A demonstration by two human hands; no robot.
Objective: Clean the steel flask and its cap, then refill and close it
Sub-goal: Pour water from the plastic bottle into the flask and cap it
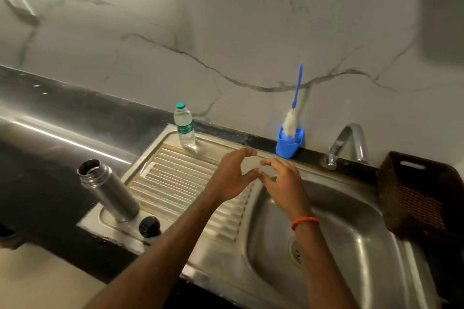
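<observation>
Worktop [62, 113] of dark stone runs along a veined pale wall and carries a steel sink [226, 266] with a ribbed drainboard [175, 175] on its left and a basin [351, 221] on its right. A brown woven basket [416, 195] sits at the basin's right edge. Both hands hover over the line where drainboard meets basin: the left hand [231, 178] and right hand [283, 183] have loosely curved, spread fingers, hold nothing, and their tips nearly meet. The steel flask [110, 190] stands uncapped at the drainboard's near left corner. A tap [349, 143] rises at the basin's back edge. A clear water bottle [185, 128] stands at the drainboard's far left corner. A blue holder [288, 144] with a bottle brush [291, 120] sits on the worktop's back edge. The black cap [149, 226] lies just beside the flask's base.
</observation>
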